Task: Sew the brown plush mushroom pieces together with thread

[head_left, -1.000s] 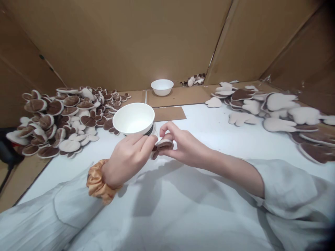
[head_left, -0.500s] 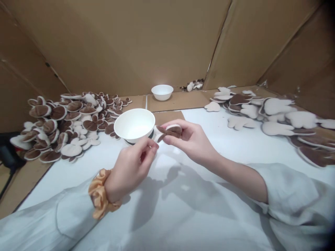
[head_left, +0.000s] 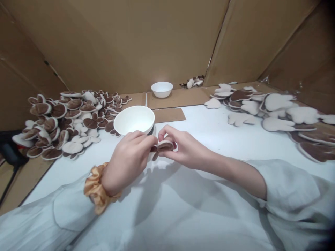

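My right hand [head_left: 187, 149] pinches a small brown-and-white fabric bunny-head piece [head_left: 165, 146] by its rounded end, thumb below and fingers above. Closed at the piece's eared end, my left hand [head_left: 128, 162] has its thumb and fingertips on the ears; part of them is hidden behind those fingers. The piece is held above the white table, brown side showing and pale edge around it. Just behind my left hand stands a white bowl [head_left: 134, 120], partly covered by the knuckles. Its visible inside is plain white.
A pile of similar brown-and-white pieces [head_left: 74, 115] lies on the left. Flat pale and brown fabric shapes [head_left: 277, 104] are heaped on the right. Farther back stand a smaller white bowl [head_left: 162, 90] and some scraps [head_left: 195, 82]. Cardboard walls [head_left: 136, 45] enclose the table.
Both hands have come closer together and slightly nearer to me with the bunny-head piece. My left fingers have moved onto its ears, and the piece has turned.
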### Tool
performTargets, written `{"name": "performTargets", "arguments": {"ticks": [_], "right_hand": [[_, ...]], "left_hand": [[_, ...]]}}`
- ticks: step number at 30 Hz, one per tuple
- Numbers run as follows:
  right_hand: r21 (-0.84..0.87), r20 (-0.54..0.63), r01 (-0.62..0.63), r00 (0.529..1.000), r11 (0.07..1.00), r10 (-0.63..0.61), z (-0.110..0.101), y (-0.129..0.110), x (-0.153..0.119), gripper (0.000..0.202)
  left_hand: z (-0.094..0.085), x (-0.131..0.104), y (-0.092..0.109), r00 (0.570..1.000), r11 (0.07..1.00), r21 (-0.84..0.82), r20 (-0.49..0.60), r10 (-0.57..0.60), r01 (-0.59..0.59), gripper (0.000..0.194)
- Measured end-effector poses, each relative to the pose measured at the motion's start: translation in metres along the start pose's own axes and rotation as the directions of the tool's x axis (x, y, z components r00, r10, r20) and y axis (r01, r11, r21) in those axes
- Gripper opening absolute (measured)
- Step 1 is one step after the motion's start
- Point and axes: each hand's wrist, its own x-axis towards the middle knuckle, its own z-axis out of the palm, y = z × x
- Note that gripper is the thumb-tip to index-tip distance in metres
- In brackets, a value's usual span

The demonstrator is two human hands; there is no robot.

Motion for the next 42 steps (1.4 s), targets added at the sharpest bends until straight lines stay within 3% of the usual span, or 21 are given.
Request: {"name": "performTargets", "arguments": {"ticks": [3, 6, 8, 10, 14, 18, 22, 25, 28, 31, 34, 39, 42], "right_hand": [[0.068, 0.037, 0.066, 0.997, 0.995, -0.068, 0.0, -0.003, -0.001, 0.028], [0.07, 0.049, 0.163, 0.985, 0.984, -0.167, -0.001, -0.004, -0.002, 0.033], [0.011, -0.015, 0.202, 0.979, 0.979, -0.202, -0.002, -0.002, -0.002, 0.027], [-0.03, -0.108, 0.203, 0.973, 0.979, -0.205, -0.001, -0.001, -0.001, 0.022], [-0.017, -0.259, 0.152, 0.954, 0.988, -0.151, 0.002, -0.002, -0.001, 0.017], [0.106, -0.343, 0.075, 0.939, 0.992, -0.034, 0.007, -0.002, 0.001, 0.012], [0.231, -0.454, 0.021, 0.887, 0.973, 0.089, 0.008, 0.0, 0.003, 0.019], [0.26, -0.478, -0.011, 0.867, 0.966, 0.138, 0.005, 0.002, 0.005, 0.021], [0.293, -0.464, -0.026, 0.87, 0.956, 0.166, 0.002, 0.002, 0.006, 0.022], [0.329, -0.458, -0.027, 0.87, 0.944, 0.184, 0.002, 0.002, 0.006, 0.023], [0.332, -0.448, -0.041, 0.872, 0.942, 0.196, 0.001, 0.004, 0.005, 0.023], [0.34, -0.452, -0.053, 0.867, 0.939, 0.213, -0.001, 0.006, 0.006, 0.022], [0.339, -0.467, -0.045, 0.859, 0.94, 0.21, -0.003, 0.007, 0.008, 0.021]], "left_hand": [[-0.01, 0.008, -0.004, 0.955, 0.914, -0.302, 0.204, -0.216, 0.272, 0.016], [-0.016, 0.015, -0.01, 0.879, 0.68, -0.574, 0.41, -0.244, 0.456, 0.017], [-0.015, 0.017, -0.012, 0.851, 0.547, -0.66, 0.471, -0.234, 0.515, 0.016], [-0.012, 0.016, -0.01, 0.852, 0.497, -0.694, 0.457, -0.256, 0.521, 0.016], [-0.004, 0.011, -0.002, 0.871, 0.501, -0.716, 0.356, -0.337, 0.487, 0.017], [0.002, 0.008, 0.005, 0.887, 0.503, -0.743, 0.276, -0.372, 0.442, 0.016], [0.01, 0.002, 0.01, 0.909, 0.541, -0.752, 0.186, -0.374, 0.377, 0.01], [0.016, -0.003, 0.012, 0.93, 0.585, -0.746, 0.124, -0.345, 0.317, 0.009], [0.023, -0.006, 0.014, 0.917, 0.569, -0.767, 0.063, -0.394, 0.297, 0.008], [0.031, -0.005, 0.016, 0.901, 0.483, -0.821, 0.082, -0.427, 0.303, 0.022], [0.039, 0.002, 0.016, 0.917, 0.428, -0.848, 0.151, -0.369, 0.312, 0.033], [0.042, 0.014, 0.011, 0.917, 0.548, -0.746, 0.222, -0.33, 0.378, 0.018], [0.038, 0.016, 0.007, 0.916, 0.618, -0.686, 0.194, -0.352, 0.383, 0.015]]}}
